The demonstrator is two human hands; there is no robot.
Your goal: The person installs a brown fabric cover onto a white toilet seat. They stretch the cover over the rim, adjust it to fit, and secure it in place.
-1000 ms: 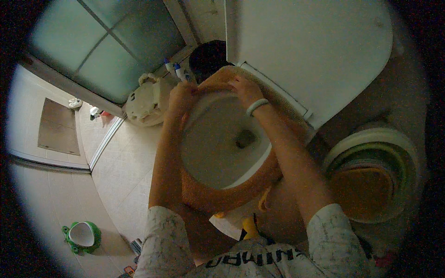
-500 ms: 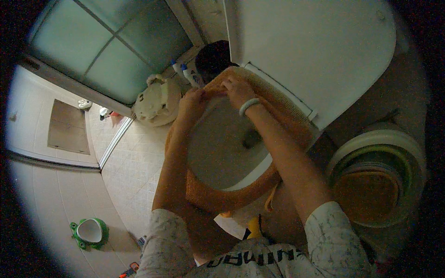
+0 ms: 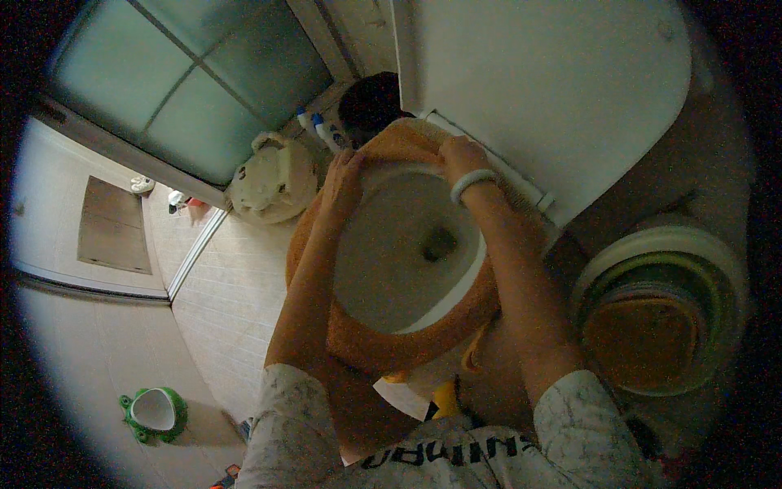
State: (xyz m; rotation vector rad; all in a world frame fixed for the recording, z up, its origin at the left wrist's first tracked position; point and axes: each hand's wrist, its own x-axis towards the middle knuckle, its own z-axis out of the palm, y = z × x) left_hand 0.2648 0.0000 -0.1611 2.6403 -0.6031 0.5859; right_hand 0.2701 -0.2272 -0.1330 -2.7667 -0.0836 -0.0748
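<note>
An orange-brown fuzzy toilet seat cover [image 3: 399,348] lies around the rim of a white toilet bowl [image 3: 383,244]. At the cover's far left part, my left hand [image 3: 344,179] grips its edge, fingers close together and partly hidden. My right hand [image 3: 463,156], with a pale ring band [image 3: 474,184] on the wrist, is closed on the far right part of the cover, near the hinge; its fingertips are hidden. The white lid [image 3: 546,98] stands raised behind. A yellow-orange strap [image 3: 474,350] hangs from the cover's near side.
To the right stand stacked basins [image 3: 652,326]. Beyond the bowl are a cream animal-shaped container [image 3: 273,183], white bottles with blue caps [image 3: 326,133] and a black bin [image 3: 371,102]. A frosted glass door [image 3: 195,81] is at far left, a green frog-shaped urinal [image 3: 155,410] on the near-left wall.
My right hand has slid rightward along the cover toward the hinge, away from my left hand. My left hand has shifted only slightly. The view has moved a little.
</note>
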